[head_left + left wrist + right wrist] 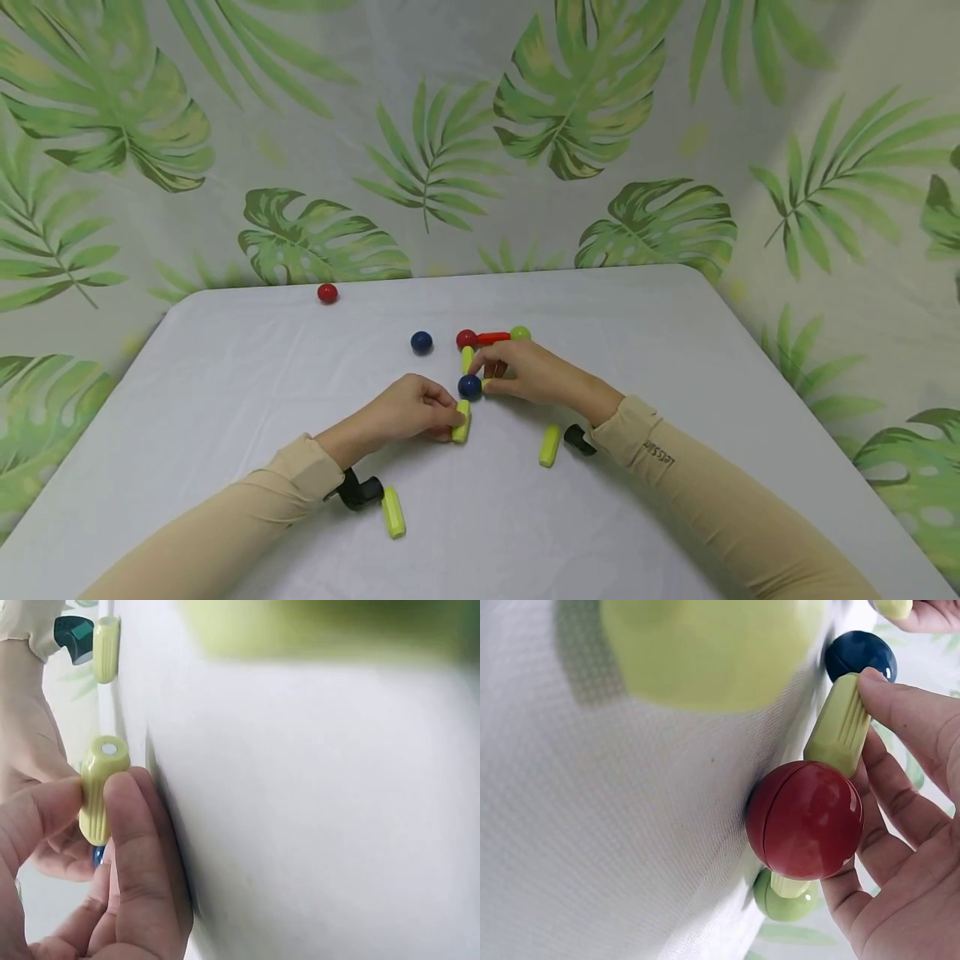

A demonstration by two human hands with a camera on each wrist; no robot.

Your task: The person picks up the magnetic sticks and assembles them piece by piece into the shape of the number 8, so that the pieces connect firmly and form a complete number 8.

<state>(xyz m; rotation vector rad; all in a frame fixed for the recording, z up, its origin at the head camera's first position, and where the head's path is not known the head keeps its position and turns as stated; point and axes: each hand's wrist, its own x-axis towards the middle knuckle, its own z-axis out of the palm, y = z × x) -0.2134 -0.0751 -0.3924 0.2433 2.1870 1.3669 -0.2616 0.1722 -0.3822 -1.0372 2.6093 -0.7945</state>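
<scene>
My left hand [422, 408] pinches a yellow-green ridged stick [97, 791] between thumb and fingers; a small silvery disc shows in its end face. Its far end points at a dark blue ball [469, 387]. Around another yellow-green stick [838, 724], the fingers of my right hand [528, 372] close near the same blue ball. At that stick's other end sits a red ball [804, 819], hidden by the hand in the head view. Beyond the hands, a yellow-green stick [468, 359] runs from the blue ball to a red ball [467, 338], and a red stick [492, 337] continues to a green ball [521, 333].
A loose blue ball [422, 342] lies left of the joined pieces, and a loose red ball [327, 293] near the far table edge. Two more yellow-green sticks lie near the forearms, one at left [393, 512], one at right [550, 446]. Black wrist mounts [360, 490] hang below the sleeves.
</scene>
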